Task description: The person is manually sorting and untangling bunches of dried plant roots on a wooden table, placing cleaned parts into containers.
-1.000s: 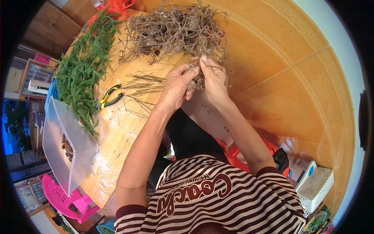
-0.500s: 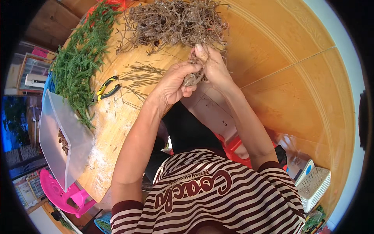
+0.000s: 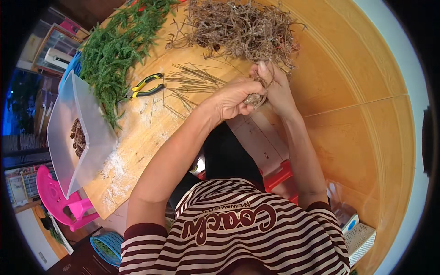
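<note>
Tabletop (image 3: 140,149), view shifted, hands (image 3: 236,95) still gripping pinecone (image 3: 253,100)

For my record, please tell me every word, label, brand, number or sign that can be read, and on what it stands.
Striped shirt: large lettering and a smaller line on the chest; wording not copied.
White object, lower right: blue oval, any text too small to read.

Maroon lettering (image 3: 228,221) on striped shirt (image 3: 256,240)

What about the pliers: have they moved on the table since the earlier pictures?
No. Judged against the table, the pliers stay in place, between the green sprigs and the thin sticks; the whole view has shifted instead.
</note>
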Demonstrator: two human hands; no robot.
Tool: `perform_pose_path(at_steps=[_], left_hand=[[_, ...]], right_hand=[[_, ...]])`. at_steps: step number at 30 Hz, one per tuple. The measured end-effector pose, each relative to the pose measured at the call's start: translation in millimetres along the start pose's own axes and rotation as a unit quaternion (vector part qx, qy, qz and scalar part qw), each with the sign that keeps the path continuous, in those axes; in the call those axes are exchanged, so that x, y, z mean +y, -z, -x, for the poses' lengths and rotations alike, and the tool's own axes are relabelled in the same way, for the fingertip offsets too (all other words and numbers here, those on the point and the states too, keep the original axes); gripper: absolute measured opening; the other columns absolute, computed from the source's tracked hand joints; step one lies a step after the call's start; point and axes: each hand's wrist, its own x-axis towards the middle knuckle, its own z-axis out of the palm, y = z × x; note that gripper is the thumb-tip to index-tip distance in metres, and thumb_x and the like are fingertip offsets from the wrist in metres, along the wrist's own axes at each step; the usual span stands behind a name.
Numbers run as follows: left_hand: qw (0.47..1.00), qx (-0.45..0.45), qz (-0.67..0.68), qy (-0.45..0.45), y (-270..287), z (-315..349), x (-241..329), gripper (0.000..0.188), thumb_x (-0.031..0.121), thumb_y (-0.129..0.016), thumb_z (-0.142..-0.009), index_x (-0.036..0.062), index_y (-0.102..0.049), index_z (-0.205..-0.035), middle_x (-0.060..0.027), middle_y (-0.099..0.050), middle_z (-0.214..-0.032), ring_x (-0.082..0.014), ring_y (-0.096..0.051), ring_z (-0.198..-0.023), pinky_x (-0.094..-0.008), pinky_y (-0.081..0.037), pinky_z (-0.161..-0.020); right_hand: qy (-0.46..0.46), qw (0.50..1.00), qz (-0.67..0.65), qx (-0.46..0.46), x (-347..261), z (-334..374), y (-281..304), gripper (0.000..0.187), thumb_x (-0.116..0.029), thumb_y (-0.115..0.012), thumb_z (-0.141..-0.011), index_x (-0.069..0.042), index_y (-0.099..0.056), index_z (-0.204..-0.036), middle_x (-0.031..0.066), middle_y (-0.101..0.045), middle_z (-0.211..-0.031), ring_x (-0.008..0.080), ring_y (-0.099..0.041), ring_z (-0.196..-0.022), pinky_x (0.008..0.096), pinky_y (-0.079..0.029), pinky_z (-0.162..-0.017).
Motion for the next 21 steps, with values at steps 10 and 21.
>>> perform_pose_path(at_steps=[10, 21], left_hand=[[0.999, 0.028, -0.026, 0.024, -11.8, 3.5, -7.2, 0.006, 0.01, -0.056, -0.084, 0.0048, -0.053, -0.083, -0.0112, -0.06, -0.069, -0.0058, -0.035, -0.037, -0.0207, -0.018, -0.029], [0.989, 0.136, 0.043, -0.035, -15.7, 3.8, -37.8, 0.008, 0.011, -0.054, -0.085, 0.0035, -0.052, -0.082, -0.009, -0.054, -0.063, -0.0078, -0.035, -0.035, -0.0215, -0.018, -0.028]], right_hand=[[-0.06, 0.995, -0.079, 0.018, 14.7, -19.4, 3.9, 0.037, -0.03, -0.063, -0.088, -0.006, -0.053, -0.063, -0.0048, -0.042, -0.052, 0.0054, -0.037, -0.045, 0.0265, -0.027, -0.039], [0.103, 0.923, 0.363, 0.073, 23.1, -26.7, -2.1, 0.041, -0.033, -0.058, -0.087, 0.0, -0.06, -0.064, 0.0209, -0.053, -0.055, 0.0371, -0.055, -0.052, 0.0455, -0.042, -0.052]])
